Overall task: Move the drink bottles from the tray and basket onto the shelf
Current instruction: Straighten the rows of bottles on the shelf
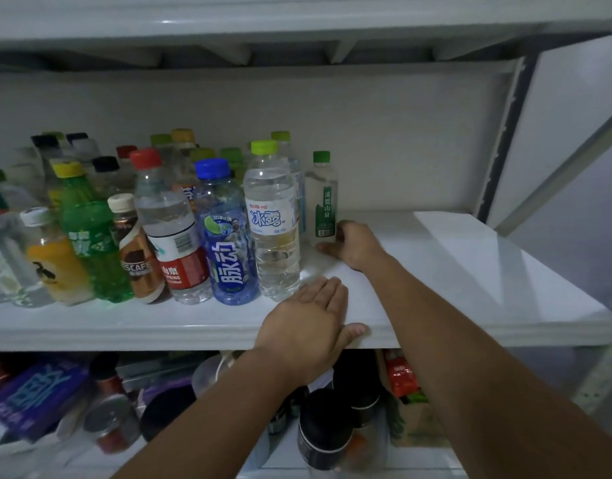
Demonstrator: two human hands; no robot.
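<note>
The white shelf (pixel 436 271) carries several drink bottles crowded on its left half. At the right end of that group stands a slim clear bottle with a green cap and green label (pixel 322 198). My right hand (pixel 354 243) is at its base, with the thumb across the front and the fingers curled round its right side. My left hand (pixel 306 326) lies flat, palm down, on the shelf's front edge, its fingertips close to a clear water bottle with a lime cap (pixel 275 219). A blue-capped bottle (pixel 225 233) stands to that bottle's left. No tray or basket is in view.
The shelf's right half is bare white board up to a metal upright (pixel 505 133). Another shelf board (pixel 297 19) hangs close overhead. The lower shelf holds dark-capped bottles (pixel 325 430), a can (pixel 109 420) and red packets (pixel 401 375).
</note>
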